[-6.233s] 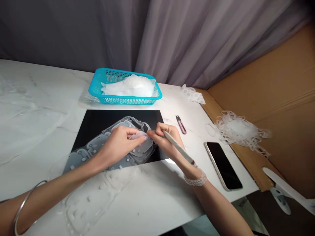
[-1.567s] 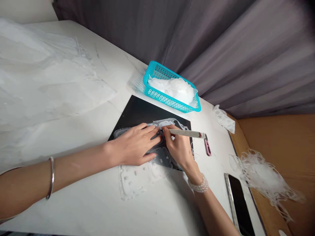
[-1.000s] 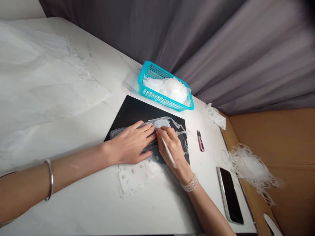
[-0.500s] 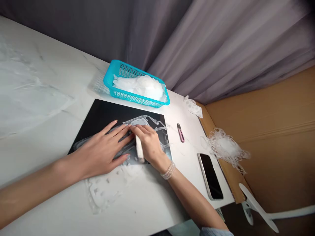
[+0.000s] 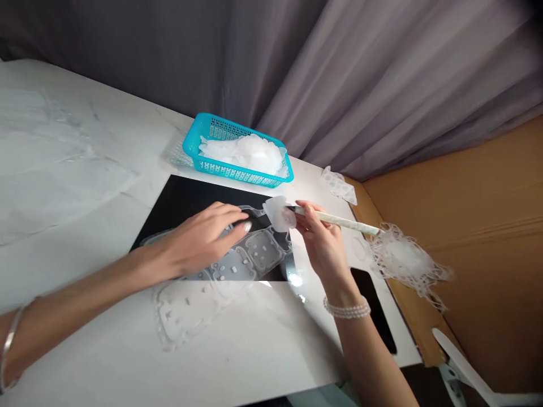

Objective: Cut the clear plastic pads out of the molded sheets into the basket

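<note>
My right hand is closed round a pen-like tool with a long pale handle and a dark tip. A frosted, translucent rounded piece is at its fingertips, above the black mat's right edge. My left hand, fingers loosely stretched and thumb apart, is over a clear moulded plastic sheet; I cannot tell if it touches. That sheet, with shaped outlines and small raised bits, lies partly on the black mat and partly on the white table. Part of the sheet is hidden under my left hand.
Behind the mat stands a blue basket of white translucent pieces. To the right are a tangle of clear trimmings, a phone and a crumpled clear scrap. Plastic film lies left; cardboard borders the right.
My right hand has lifted off the sheet and moved right, with the tool turned sideways and the frosted piece now at its fingertips. My left hand has gone from pressing flat to loosely bent.
</note>
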`<state>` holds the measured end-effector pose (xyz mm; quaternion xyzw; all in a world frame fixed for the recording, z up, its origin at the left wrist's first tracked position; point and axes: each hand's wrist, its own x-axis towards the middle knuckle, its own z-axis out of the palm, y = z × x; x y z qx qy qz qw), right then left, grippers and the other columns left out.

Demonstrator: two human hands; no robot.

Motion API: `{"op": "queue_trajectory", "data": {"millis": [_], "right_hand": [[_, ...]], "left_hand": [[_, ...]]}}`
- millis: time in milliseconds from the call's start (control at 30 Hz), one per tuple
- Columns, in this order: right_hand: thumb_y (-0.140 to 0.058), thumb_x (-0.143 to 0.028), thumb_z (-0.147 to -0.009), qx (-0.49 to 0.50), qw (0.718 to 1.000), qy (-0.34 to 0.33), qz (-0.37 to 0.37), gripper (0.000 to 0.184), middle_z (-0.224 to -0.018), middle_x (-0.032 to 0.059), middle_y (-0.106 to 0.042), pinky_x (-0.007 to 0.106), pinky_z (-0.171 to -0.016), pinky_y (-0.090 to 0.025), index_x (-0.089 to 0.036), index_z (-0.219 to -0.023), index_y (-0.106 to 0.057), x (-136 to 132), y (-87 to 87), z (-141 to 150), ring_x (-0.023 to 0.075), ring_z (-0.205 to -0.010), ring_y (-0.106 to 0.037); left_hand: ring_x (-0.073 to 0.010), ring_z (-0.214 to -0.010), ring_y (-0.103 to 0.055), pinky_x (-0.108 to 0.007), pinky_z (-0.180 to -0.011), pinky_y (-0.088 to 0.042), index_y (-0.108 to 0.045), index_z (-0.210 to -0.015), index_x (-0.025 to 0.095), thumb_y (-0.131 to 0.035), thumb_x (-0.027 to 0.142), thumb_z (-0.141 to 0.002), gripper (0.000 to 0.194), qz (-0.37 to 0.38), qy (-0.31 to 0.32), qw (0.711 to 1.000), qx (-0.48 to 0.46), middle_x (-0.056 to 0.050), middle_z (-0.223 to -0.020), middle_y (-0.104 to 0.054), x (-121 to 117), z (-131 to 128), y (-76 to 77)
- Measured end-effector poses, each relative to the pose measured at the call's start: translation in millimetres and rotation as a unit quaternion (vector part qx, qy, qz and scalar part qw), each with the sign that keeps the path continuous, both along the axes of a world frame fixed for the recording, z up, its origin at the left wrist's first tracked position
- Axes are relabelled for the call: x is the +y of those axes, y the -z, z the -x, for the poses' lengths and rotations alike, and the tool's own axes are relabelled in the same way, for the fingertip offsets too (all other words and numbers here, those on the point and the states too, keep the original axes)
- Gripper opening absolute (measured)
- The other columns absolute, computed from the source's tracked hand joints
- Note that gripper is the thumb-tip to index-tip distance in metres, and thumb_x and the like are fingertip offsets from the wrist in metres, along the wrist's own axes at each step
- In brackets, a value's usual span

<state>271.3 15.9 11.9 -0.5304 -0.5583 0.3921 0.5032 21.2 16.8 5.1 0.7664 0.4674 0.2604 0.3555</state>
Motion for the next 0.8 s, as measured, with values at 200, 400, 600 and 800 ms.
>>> {"op": "queue_trajectory", "data": {"millis": [200, 400, 600, 800], "right_hand": [[-0.059, -0.039, -0.095, -0.112, 0.967, -0.224, -0.04, 0.022, -0.118, 0.0042, -0.073, 0.038, -0.101, -0.05, -0.028, -0.108, -0.074, -28.6, -28.2, 32.9, 0.022, -0.117, -0.065], [-0.045, -0.047, -0.098, -0.101, 0.993, -0.035, 0.042, 0.034, -0.076, 0.0048, -0.072, 0.033, -0.072, -0.05, -0.021, -0.081, -0.056, 15.2, -9.6, 15.6, 0.0193, -0.076, -0.069], [-0.073, -0.032, -0.075, -0.048, 0.982, -0.17, 0.069, 0.047, -0.058, -0.0091, -0.032, 0.023, -0.055, -0.031, -0.023, -0.064, -0.028, 41.9, 2.7, 39.6, 0.0087, -0.055, -0.041], [-0.063, -0.027, -0.075, -0.096, 0.983, -0.153, 0.021, 0.038, -0.059, -0.0077, -0.029, 0.024, -0.052, -0.021, -0.023, -0.064, -0.027, 38.9, 0.8, 51.4, 0.0089, -0.058, -0.025]], "left_hand": [[-0.0265, -0.094, -0.07, -0.036, -0.085, -0.054, -0.07, -0.102, 0.012, -0.065, 0.053, -0.08, 0.047, 0.384, -0.079, 0.869, -0.303, -0.013, -0.098, -0.075, 23.6, -29.8, -2.2], [-0.0228, -0.091, -0.073, -0.032, -0.083, -0.052, -0.068, -0.099, 0.015, -0.07, 0.025, -0.075, 0.026, 0.343, -0.079, 0.908, -0.225, -0.009, -0.09, -0.076, 26.6, -18.9, 16.3], [-0.0219, -0.087, -0.073, -0.026, -0.071, -0.051, -0.068, -0.089, 0.016, -0.074, 0.033, -0.076, 0.022, 0.331, -0.063, 0.92, -0.199, -0.007, -0.084, -0.077, 26.2, -19.3, 13.2], [-0.0273, -0.079, -0.074, -0.029, -0.065, -0.053, -0.076, -0.084, 0.014, -0.068, 0.05, -0.081, 0.036, 0.24, -0.071, 0.954, -0.163, -0.01, -0.079, -0.078, 29.7, -27.5, 20.0]]}}
